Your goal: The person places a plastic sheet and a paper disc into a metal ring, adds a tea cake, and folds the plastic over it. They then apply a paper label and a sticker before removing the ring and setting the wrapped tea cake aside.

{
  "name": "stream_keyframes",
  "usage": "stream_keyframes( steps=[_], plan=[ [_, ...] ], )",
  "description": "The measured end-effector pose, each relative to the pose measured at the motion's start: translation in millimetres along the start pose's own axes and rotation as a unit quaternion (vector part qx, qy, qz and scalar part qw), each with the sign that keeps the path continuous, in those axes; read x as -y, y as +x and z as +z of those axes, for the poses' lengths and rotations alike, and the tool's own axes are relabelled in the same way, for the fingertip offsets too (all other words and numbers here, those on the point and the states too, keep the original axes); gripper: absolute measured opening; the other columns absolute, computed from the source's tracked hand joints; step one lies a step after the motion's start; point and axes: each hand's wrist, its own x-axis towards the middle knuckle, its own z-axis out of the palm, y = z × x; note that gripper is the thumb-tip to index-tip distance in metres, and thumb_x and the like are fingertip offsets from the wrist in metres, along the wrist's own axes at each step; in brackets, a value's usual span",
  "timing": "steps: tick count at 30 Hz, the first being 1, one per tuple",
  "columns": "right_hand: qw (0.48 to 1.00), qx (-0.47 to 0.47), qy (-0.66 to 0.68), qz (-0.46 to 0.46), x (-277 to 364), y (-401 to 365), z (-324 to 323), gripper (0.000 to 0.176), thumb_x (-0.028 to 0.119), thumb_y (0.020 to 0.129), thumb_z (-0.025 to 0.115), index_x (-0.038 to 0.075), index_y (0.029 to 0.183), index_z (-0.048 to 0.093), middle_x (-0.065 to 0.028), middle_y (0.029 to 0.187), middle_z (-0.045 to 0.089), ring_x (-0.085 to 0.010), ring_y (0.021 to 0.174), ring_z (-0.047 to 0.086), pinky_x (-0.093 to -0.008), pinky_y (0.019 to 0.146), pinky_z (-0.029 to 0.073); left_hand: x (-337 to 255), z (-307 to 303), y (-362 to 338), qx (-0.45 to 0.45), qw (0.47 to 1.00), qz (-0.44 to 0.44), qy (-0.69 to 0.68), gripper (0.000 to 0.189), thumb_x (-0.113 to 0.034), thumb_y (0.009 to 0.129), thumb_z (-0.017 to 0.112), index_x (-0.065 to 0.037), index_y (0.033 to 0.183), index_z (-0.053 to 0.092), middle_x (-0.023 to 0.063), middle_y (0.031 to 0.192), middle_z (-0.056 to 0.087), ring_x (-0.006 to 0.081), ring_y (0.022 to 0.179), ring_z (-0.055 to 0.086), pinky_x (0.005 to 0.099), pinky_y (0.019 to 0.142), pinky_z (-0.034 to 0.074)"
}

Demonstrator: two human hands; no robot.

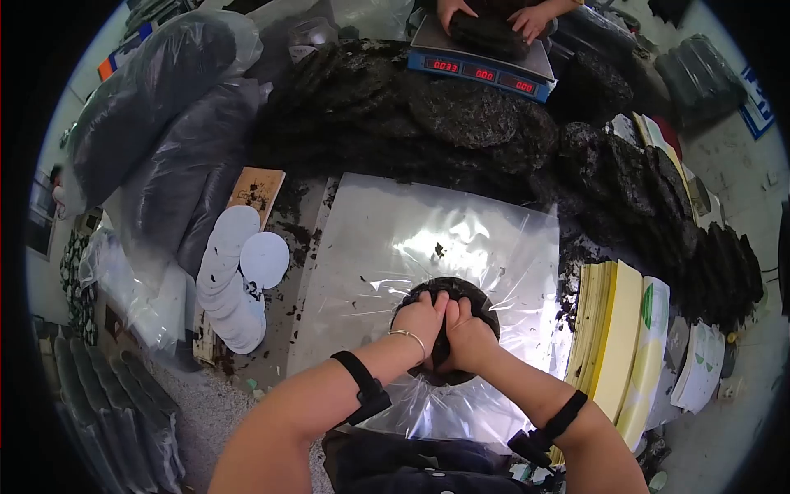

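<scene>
A round, dark cake of what looks like dried seaweed (485, 306) lies on a sheet of clear plastic film (370, 239) in front of me. My left hand (421, 321) presses into it from the left, fingers bent and closed against it. From the right, my right hand (469, 336) grips the same cake, its fingers nearly touching those of the left. Both hands hide the middle of the cake. Creases in the film run outward around it. Small dark flakes are scattered on the film.
Dark seaweed cakes (465, 111) are heaped behind the film. A co-worker's hands (531, 20) hold a dark piece on a blue digital scale (481, 72). White paper discs (234, 280) lie left, near filled plastic bags (169, 165). Stacked yellow-edged packaging (613, 321) stands right.
</scene>
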Motion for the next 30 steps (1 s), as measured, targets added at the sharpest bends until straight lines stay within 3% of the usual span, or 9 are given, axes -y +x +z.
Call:
stream_keyframes(
  steps=[4, 6, 10, 12, 16, 21, 23, 26, 30],
  plan=[
    [0.977, -0.040, 0.140, -0.154, -19.8, -21.6, -46.5, 0.064, 0.027, 0.074, 0.091, -0.001, 0.123, 0.059, -0.0173, 0.117, 0.059, -0.0395, 0.109, 0.068, -0.0450, 0.090, 0.057, 11.7, -16.4, -27.6, -0.053, 0.983, 0.127, -0.121, 0.085, -0.028, 0.072, 0.089, -0.004, 0.140, 0.045, 0.0163, 0.128, 0.059, 0.0369, 0.103, 0.071, 0.0446, 0.084, 0.061],
    [0.890, -0.385, 0.166, -0.178, -36.5, -38.8, -51.6, 0.038, 0.019, 0.085, 0.082, 0.003, 0.118, 0.071, -0.0159, 0.126, 0.064, -0.0369, 0.114, 0.066, -0.0457, 0.095, 0.054, 19.6, -25.7, -37.4, -0.317, 0.895, 0.253, -0.184, 0.070, -0.027, 0.083, 0.081, -0.004, 0.142, 0.052, 0.0136, 0.137, 0.058, 0.0362, 0.118, 0.065, 0.0453, 0.098, 0.055],
    [0.896, -0.325, 0.270, -0.135, -110.2, -8.8, 25.1, 0.035, 0.009, 0.088, 0.076, 0.006, 0.122, 0.073, -0.0188, 0.140, 0.060, -0.0356, 0.118, 0.065, -0.0439, 0.098, 0.053, 40.4, -13.1, -9.4, -0.323, 0.910, 0.239, -0.098, 0.073, -0.035, 0.087, 0.077, -0.005, 0.149, 0.051, 0.0153, 0.148, 0.053, 0.0355, 0.135, 0.053, 0.0485, 0.114, 0.043],
    [0.924, -0.282, 0.247, -0.071, -108.5, -2.0, -20.3, 0.038, 0.006, 0.088, 0.075, 0.004, 0.126, 0.071, -0.0206, 0.143, 0.058, -0.0357, 0.127, 0.059, -0.0445, 0.106, 0.049, 40.1, -17.7, -8.3, -0.277, 0.923, 0.245, -0.111, 0.080, -0.043, 0.090, 0.073, -0.006, 0.155, 0.045, 0.0173, 0.157, 0.047, 0.0357, 0.145, 0.044, 0.0519, 0.122, 0.031],
    [0.844, -0.513, -0.055, -0.150, -41.2, 111.6, -190.5, 0.082, 0.015, 0.073, 0.082, 0.011, 0.149, 0.053, -0.0176, 0.151, 0.053, -0.0387, 0.142, 0.046, -0.0487, 0.118, 0.036, 48.6, -19.6, -4.4, -0.251, 0.908, 0.281, -0.185, 0.078, -0.048, 0.093, 0.066, -0.004, 0.155, 0.045, 0.0182, 0.160, 0.044, 0.0368, 0.149, 0.041, 0.0534, 0.124, 0.029],
    [0.764, -0.596, -0.112, -0.221, -38.4, 128.4, -212.2, 0.050, -0.004, 0.082, 0.065, 0.012, 0.129, 0.070, -0.0093, 0.131, 0.070, -0.0316, 0.124, 0.064, -0.0461, 0.111, 0.047, 61.2, -23.3, -25.3, -0.341, 0.801, 0.254, -0.421, 0.071, -0.052, 0.103, 0.050, 0.000, 0.152, 0.048, 0.0193, 0.158, 0.049, 0.0349, 0.149, 0.042, 0.0495, 0.125, 0.028],
    [0.761, -0.580, -0.132, -0.257, -23.6, 43.9, -190.5, 0.049, 0.002, 0.082, 0.068, 0.013, 0.130, 0.070, -0.0118, 0.135, 0.068, -0.0346, 0.128, 0.062, -0.0501, 0.110, 0.047, 62.5, -28.2, -52.0, -0.357, 0.744, 0.164, -0.541, 0.081, -0.062, 0.109, 0.021, 0.002, 0.153, 0.047, 0.0181, 0.157, 0.050, 0.0297, 0.149, 0.043, 0.0443, 0.126, 0.027],
    [0.784, -0.535, -0.093, -0.301, -28.5, -61.4, -69.1, 0.045, 0.010, 0.083, 0.071, 0.020, 0.127, 0.074, -0.0108, 0.139, 0.067, -0.0339, 0.134, 0.059, -0.0551, 0.111, 0.045, 71.3, -21.8, -81.6, -0.418, 0.632, 0.127, -0.639, 0.082, -0.061, 0.109, 0.016, 0.001, 0.154, 0.044, 0.0180, 0.157, 0.049, 0.0302, 0.150, 0.042, 0.0427, 0.126, 0.025],
    [0.933, -0.317, -0.002, -0.172, -12.7, -117.8, 58.1, 0.053, 0.006, 0.084, 0.066, 0.022, 0.135, 0.069, -0.0047, 0.148, 0.060, -0.0268, 0.141, 0.052, -0.0495, 0.122, 0.034, 64.2, -8.8, -100.0, -0.409, 0.689, 0.151, -0.579, 0.067, -0.048, 0.111, 0.034, 0.002, 0.153, 0.046, 0.0196, 0.159, 0.046, 0.0317, 0.152, 0.038, 0.0414, 0.126, 0.026]
  ],
)
